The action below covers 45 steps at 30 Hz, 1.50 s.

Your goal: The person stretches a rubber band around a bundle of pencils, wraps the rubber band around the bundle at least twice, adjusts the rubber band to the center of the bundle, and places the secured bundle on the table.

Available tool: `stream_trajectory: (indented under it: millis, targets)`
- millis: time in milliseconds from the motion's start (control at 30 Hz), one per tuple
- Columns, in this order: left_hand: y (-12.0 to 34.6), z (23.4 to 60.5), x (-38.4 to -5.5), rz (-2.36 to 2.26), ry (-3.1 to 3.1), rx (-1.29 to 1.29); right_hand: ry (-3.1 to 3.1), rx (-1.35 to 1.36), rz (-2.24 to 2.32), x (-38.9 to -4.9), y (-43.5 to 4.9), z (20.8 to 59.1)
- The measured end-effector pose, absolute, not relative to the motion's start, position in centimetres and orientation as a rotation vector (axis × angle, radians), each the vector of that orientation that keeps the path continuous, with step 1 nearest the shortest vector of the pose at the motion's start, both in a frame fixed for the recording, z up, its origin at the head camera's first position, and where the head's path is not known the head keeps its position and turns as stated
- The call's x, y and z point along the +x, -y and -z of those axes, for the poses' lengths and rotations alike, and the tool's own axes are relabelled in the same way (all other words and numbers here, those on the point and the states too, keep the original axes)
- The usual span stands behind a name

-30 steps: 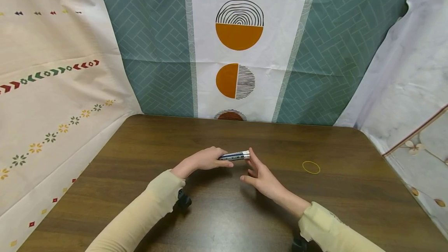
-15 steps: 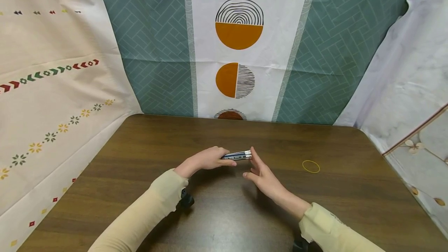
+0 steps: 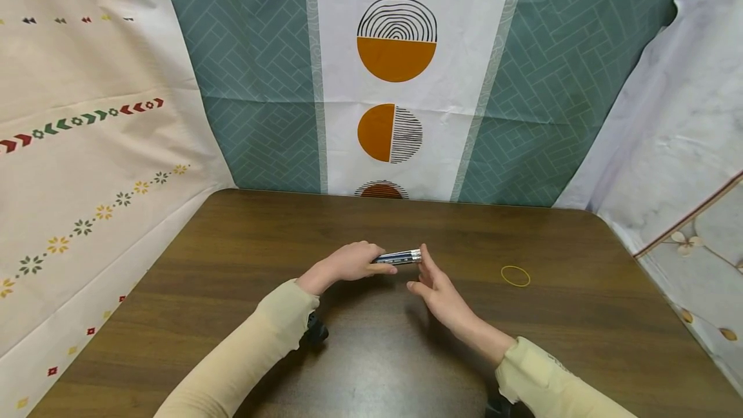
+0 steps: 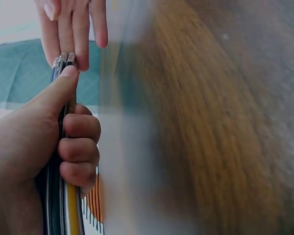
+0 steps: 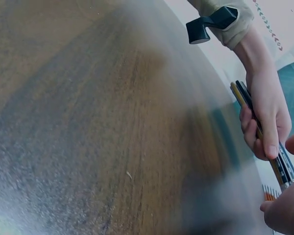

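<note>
My left hand [image 3: 351,262] grips a bundle of several pencils [image 3: 400,257] in the middle of the head view, held above the table with their ends pointing right. In the left wrist view its fingers curl round the pencils [image 4: 54,205], dark ones and a yellow one, and the thumb lies along them. Silver ferrules show at the far ends. My right hand [image 3: 442,295] holds its fingers fairly straight, with fingertips right at those ends. From the right wrist view, the pencils [image 5: 284,164] also stick out behind the left hand [image 5: 268,110].
A thin yellow rubber band [image 3: 515,276] lies on the brown wooden table [image 3: 261,224], right of the hands. Patterned cloths hang along the back [image 3: 261,82] and both sides. A black wrist camera [image 3: 316,329] sits under the left sleeve.
Both hands have shifted slightly to the right together, the pencils moving with the left hand. The right fingertips stay at the pencil ends. The rubber band has not moved.
</note>
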<state>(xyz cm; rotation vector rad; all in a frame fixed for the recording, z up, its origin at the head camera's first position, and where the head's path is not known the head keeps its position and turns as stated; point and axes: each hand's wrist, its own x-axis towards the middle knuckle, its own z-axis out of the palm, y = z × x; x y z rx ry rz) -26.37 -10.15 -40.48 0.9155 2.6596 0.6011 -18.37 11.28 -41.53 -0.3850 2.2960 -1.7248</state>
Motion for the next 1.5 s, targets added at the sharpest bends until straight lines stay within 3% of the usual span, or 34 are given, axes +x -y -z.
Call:
stream_trajectory:
  millis: [567, 1500]
  targets:
    - [8.7, 39.9, -26.5, -0.647, -2.641, 1.0, -2.323, -0.211, 1.783, -17.9, -12.0, 40.3]
    - [7.9, 40.7, -26.3, -0.528, -2.682, 1.132, -2.381, -0.397, 1.664, -18.0, -14.8, 41.8]
